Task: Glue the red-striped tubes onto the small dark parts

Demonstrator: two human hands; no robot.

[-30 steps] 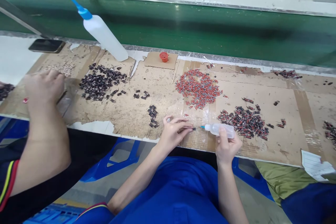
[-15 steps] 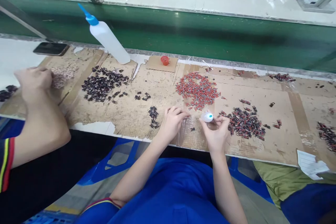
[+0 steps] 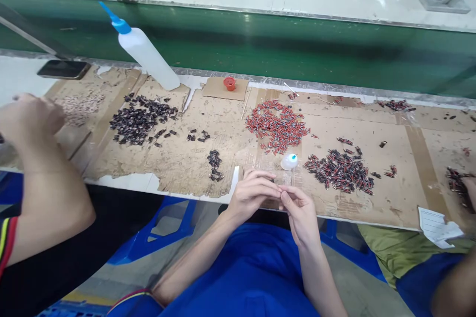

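Observation:
My left hand (image 3: 253, 192) and my right hand (image 3: 300, 209) meet at the front edge of the bench, fingertips pinched together. Whatever sits between the fingers is too small and too covered to name. Just beyond them a small white squeeze bottle (image 3: 288, 162) with a blue tip stands on the cardboard, touched by neither hand. Behind the bottle lies a pile of small red parts (image 3: 275, 126). To the right is a heap of red-and-black parts (image 3: 340, 170). A small cluster of black parts (image 3: 215, 164) lies left of my left hand.
A large pile of black parts (image 3: 139, 119) and a tall white bottle (image 3: 148, 59) with a blue nozzle are at left. A red cup (image 3: 229, 83) sits on cardboard at the back. Co-workers' hands (image 3: 31, 119) work at both sides. A phone (image 3: 64, 69) lies far left.
My right hand has let go of the small squeeze bottle, which now stands on the bench. Both hands have come together nearer my body. The left co-worker's hand has shifted left.

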